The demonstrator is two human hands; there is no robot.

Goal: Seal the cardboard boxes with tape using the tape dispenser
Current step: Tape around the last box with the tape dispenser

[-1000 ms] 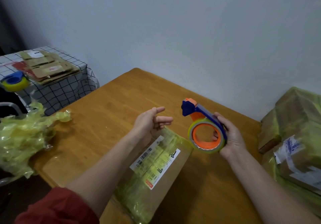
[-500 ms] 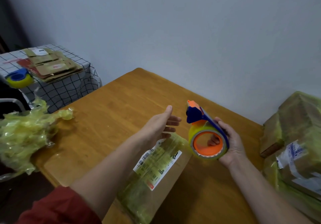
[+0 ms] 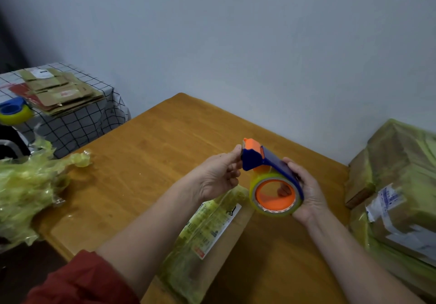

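A blue and orange tape dispenser (image 3: pixel 271 176) with a yellowish roll on an orange core is held in the air above the wooden table (image 3: pixel 146 157). My right hand (image 3: pixel 306 190) grips it round the roll from the right. My left hand (image 3: pixel 219 176) pinches at the dispenser's blue and orange head with thumb and fingertips. Under both hands a flat cardboard box (image 3: pixel 207 235) lies on the table, wrapped in yellowish tape and carrying a white label.
Taped cardboard parcels (image 3: pixel 398 185) are stacked at the table's right end. A crumpled heap of yellowish tape (image 3: pixel 26 188) lies at the left edge. A checked side table (image 3: pixel 77 124) behind it bears flattened cartons (image 3: pixel 59 93) and a second tape dispenser (image 3: pixel 14 112).
My left hand has moved right from open in the air to the dispenser's head and now pinches there. My right hand has tilted the dispenser slightly and kept its grip.
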